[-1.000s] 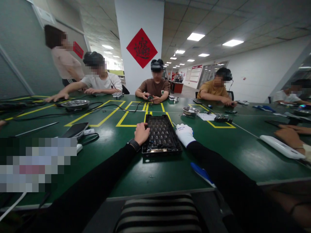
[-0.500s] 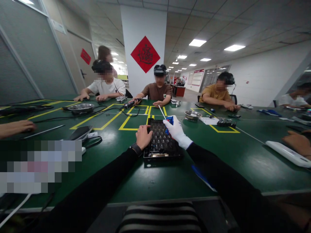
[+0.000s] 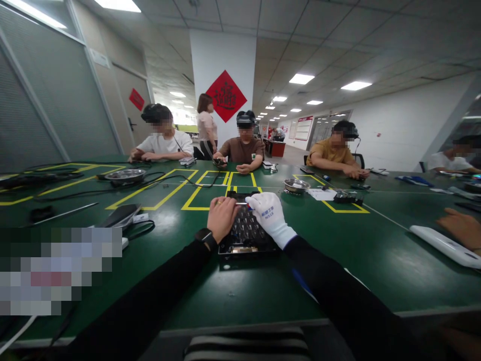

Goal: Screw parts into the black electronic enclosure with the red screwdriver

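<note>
My right hand (image 3: 267, 213), in a white glove, is closed round a screwdriver (image 3: 241, 203). The metal shaft points left, and the red and blue handle is mostly covered by the glove. At the shaft's end are the curled fingers of my left hand (image 3: 221, 216), which is bare and wears a dark wristwatch (image 3: 205, 237). Whatever those fingertips hold is hidden. Beneath both hands a black rectangular casing (image 3: 246, 230) lies on the green table (image 3: 180, 281). Rows of small pale marks show inside it, with a light metallic strip at its near end.
Metal bowls stand at the far left (image 3: 125, 175) and right (image 3: 296, 186). A white paper (image 3: 321, 194) and a black part (image 3: 347, 196) lie to the right, near a white device (image 3: 445, 245). Cables (image 3: 165, 174) cross the left side. Several people sit around the table.
The screwdriver has swung from pointing up and away to lying level, its tip at my left fingers. My left hand has closed in toward it. A standing person has moved right in the background.
</note>
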Tool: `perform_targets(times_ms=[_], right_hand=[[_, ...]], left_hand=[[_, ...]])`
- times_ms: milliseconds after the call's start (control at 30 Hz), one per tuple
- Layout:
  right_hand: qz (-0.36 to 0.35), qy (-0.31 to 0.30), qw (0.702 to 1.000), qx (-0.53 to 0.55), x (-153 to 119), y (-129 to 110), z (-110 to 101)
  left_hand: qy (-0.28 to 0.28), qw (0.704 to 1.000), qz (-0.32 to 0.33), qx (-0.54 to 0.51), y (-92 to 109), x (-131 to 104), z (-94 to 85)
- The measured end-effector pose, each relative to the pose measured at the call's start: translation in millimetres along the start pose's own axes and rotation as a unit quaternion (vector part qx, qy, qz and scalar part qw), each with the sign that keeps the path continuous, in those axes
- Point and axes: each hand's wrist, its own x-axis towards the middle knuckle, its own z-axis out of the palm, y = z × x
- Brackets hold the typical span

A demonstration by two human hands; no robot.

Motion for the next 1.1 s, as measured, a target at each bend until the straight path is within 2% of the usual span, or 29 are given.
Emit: perform_targets(times_ms=[100, 200, 267, 333, 367, 433, 500, 533, 600, 667, 733, 800, 867, 967, 1100], right_hand=[[-0.006, 0.047, 0.999, 0.023, -0.9, 1.7, -2.1], [0.109, 0.142, 0.982, 0.064, -0.4, 4.5, -2.6], [0.207, 0.183, 0.949, 0.151, 1.4, 5.5, 1.8], [0.274, 0.159, 0.895, 0.314, 4.0, 4.6, 9.9], [0.296, 0.124, 0.854, 0.409, 5.3, 3.4, 14.2], [0.314, 0.050, 0.752, 0.577, 7.9, -0.6, 20.4], [0.300, 0.018, 0.664, 0.684, 9.7, -5.6, 20.6], [0.283, 0.021, 0.634, 0.719, 10.4, -8.3, 18.4], [0.249, 0.033, 0.596, 0.763, 11.2, -13.4, 11.6], [0.238, 0.035, 0.569, 0.786, 11.3, -17.3, 5.4], [0.245, 0.033, 0.539, 0.806, 10.7, -19.5, 3.5], [0.257, 0.032, 0.503, 0.824, 9.4, -20.2, 6.6], [0.274, 0.035, 0.475, 0.836, 7.5, -20.3, 12.1], [0.294, 0.031, 0.462, 0.836, 4.7, -21.1, 17.9], [0.263, -0.008, 0.453, 0.852, 1.6, -23.1, 17.9]], left_hand=[[-0.057, 0.997, 0.020, 0.038, -2.5, 2.9, 3.0], [-0.074, 0.994, -0.006, 0.077, -3.6, 4.1, 4.8], [-0.070, 0.993, -0.026, 0.091, -3.2, 3.9, 4.5], [-0.060, 0.993, -0.032, 0.098, -2.7, 3.5, 3.7], [-0.054, 0.993, -0.027, 0.096, -2.6, 3.4, 3.4], [-0.045, 0.996, -0.016, 0.075, -2.9, 3.6, 3.0], [-0.043, 0.999, -0.012, 0.011, -3.4, 4.6, 2.7], [-0.046, 0.998, -0.008, -0.042, -3.5, 5.2, 2.4], [-0.060, 0.981, 0.009, -0.183, -2.4, 6.4, 1.4], [-0.087, 0.940, 0.016, -0.330, 0.6, 6.6, 0.0], [-0.144, 0.884, -0.005, -0.444, 5.2, 5.2, -1.5], [-0.211, 0.833, -0.021, -0.511, 9.4, 2.8, -2.5], [-0.250, 0.808, -0.014, -0.534, 11.3, 0.3, -2.7], [-0.258, 0.813, -0.002, -0.523, 8.8, -1.2, -0.9], [-0.251, 0.851, 0.015, -0.460, 0.4, 0.1, 4.6]])
